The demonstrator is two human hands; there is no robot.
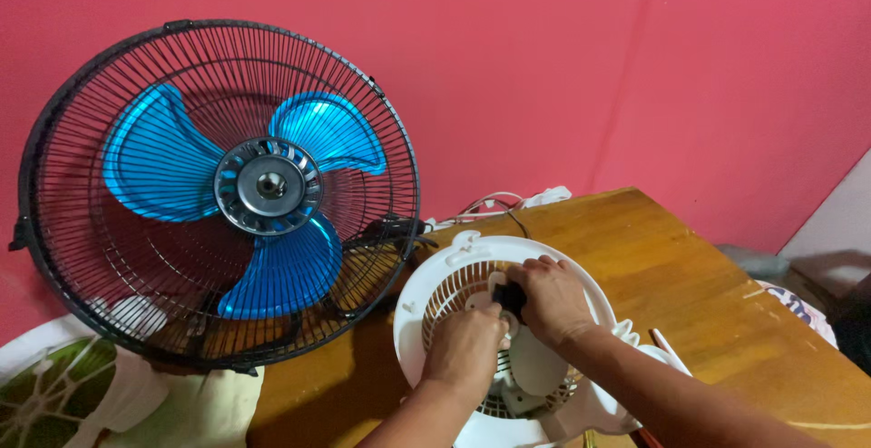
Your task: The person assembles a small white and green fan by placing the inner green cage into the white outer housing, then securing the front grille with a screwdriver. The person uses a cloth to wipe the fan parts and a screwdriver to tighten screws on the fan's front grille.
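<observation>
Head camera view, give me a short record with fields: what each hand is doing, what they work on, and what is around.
left hand: closed on the middle of the white fan
right hand: grips a small black part at the fan's centre
white fan: lies flat on the wooden table
big fan: black cage, blue blades, upright at left
cables: at the table's back edge
wall: pink

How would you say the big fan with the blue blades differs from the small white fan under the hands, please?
The blue-bladed fan has a black wire cage; the white fan has a white plastic grille. The blue-bladed fan is far larger than the white fan. It stands upright by the pink wall, untouched, while the white fan lies on the wooden table under the left hand and right hand. Both are round.
</observation>
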